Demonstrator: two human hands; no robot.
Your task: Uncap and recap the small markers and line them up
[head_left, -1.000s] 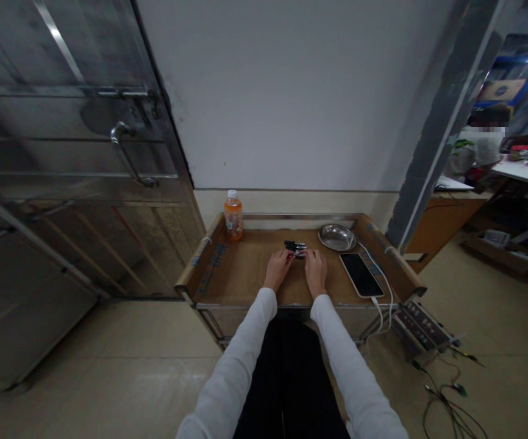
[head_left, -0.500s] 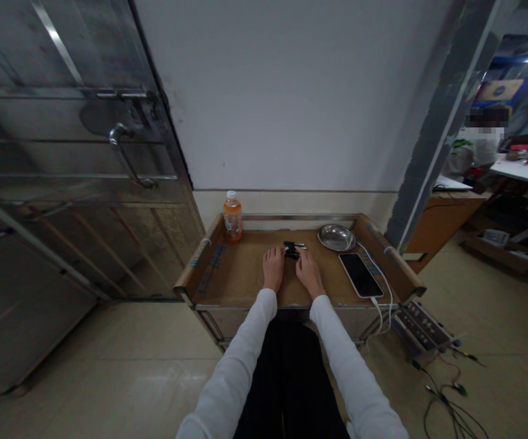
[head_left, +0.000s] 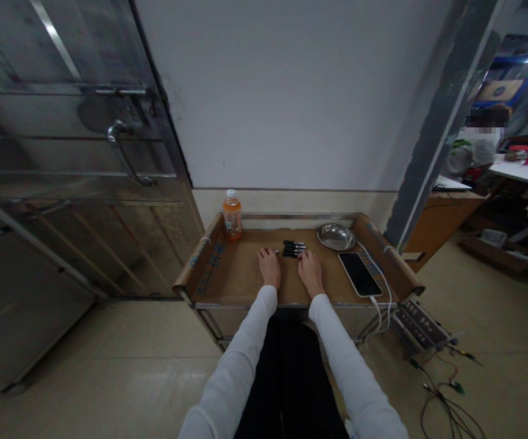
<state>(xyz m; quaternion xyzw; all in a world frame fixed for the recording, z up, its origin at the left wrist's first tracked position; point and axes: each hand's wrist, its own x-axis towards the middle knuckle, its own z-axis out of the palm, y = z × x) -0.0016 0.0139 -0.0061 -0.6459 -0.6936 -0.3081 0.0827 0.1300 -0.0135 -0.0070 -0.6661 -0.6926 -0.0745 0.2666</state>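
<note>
Logging from my remote station, change first. Left hand: now further left, apart from the pens, fingers bent; a small pale piece shows at its fingertips, and I can't make out whether it is pinched. Right hand: shifted slightly right, fingers curled, tips at or just beside the pens' right ends; whether they close on anything, I cannot tell. Pens: several, dark, side by side, lying between the two hands and a little beyond them, more exposed than half a second ago. Meaning for the work, as I judge it: the left hand no longer steadies the row. Beyond the right hand: metal dish. To its right: phone, white cable. Beyond and left of the left hand: orange bottle. Beneath all: cardboard-lined tray.
</note>
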